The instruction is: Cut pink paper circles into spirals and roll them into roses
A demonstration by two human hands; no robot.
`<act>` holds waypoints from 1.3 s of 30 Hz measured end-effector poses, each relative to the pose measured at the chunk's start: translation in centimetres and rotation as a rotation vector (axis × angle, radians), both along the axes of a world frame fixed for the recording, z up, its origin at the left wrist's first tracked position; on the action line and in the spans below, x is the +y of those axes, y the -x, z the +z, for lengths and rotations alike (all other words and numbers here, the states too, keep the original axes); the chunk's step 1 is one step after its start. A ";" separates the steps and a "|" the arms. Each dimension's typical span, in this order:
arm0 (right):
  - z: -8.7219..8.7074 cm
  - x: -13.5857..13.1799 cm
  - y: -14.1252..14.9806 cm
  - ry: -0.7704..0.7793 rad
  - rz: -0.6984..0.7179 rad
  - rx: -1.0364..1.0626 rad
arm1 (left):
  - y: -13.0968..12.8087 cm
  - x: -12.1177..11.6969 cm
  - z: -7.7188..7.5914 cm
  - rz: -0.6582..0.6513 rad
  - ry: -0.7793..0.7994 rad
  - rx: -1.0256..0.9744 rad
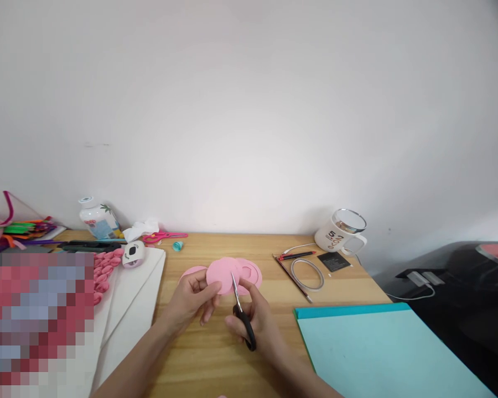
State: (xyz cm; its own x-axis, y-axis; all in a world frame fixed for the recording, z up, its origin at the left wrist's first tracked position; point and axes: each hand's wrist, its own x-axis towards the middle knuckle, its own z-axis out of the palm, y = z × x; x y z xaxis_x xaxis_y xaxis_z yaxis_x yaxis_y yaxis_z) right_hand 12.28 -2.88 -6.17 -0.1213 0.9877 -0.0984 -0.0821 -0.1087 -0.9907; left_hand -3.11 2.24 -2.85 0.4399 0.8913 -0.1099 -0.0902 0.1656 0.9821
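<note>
My left hand (195, 296) pinches a pink paper circle (221, 275) by its lower left side, thumb on top. My right hand (257, 320) is closed round the black handles of a pair of scissors (244, 326). The narrow metal blades point up and lie against the right part of the circle; whether they cut into it I cannot tell. More pink paper pieces (254, 272) lie on the table behind, one with a ring-shaped outline, partly covered by the held circle and my fingers.
On the right are a white mug (332, 235), a coiled cable (307, 275), pencils (292, 279), a black card (334, 261) and light blue sheets (382, 348). Leftward stand a white bottle (98, 218), pink scissors (166, 236), a small white device (133, 254) and a white envelope (133, 309).
</note>
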 end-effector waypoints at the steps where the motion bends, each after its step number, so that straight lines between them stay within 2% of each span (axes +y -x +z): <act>1: 0.0 0.0 0.1 0.001 0.000 -0.006 | 0.0 0.0 0.0 0.008 -0.001 0.009; 5: 0.2 -0.1 0.1 -0.008 0.004 0.021 | 0.0 -0.1 0.0 0.045 -0.010 0.056; 10: 0.2 0.0 -0.1 -0.073 -0.010 0.072 | 0.1 -0.1 0.0 -0.009 0.000 0.121; 18: 0.3 0.1 -0.2 -0.100 0.016 0.081 | 0.0 -0.2 0.0 0.004 -0.035 0.106; 32: 0.8 -0.1 -0.2 -0.027 -0.017 0.000 | 0.2 0.1 -0.2 0.032 -0.047 0.056; 39: 0.9 -0.2 -0.2 0.014 0.008 0.015 | 0.2 0.1 -0.2 0.011 -0.020 -0.045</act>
State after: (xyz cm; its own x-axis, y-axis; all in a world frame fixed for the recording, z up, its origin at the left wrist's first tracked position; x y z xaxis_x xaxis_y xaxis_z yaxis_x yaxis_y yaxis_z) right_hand 12.46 -3.05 -5.28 -0.1303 0.9853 -0.1103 -0.0961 -0.1233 -0.9877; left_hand -3.31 2.34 -3.05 0.4342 0.8979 -0.0723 -0.1357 0.1445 0.9802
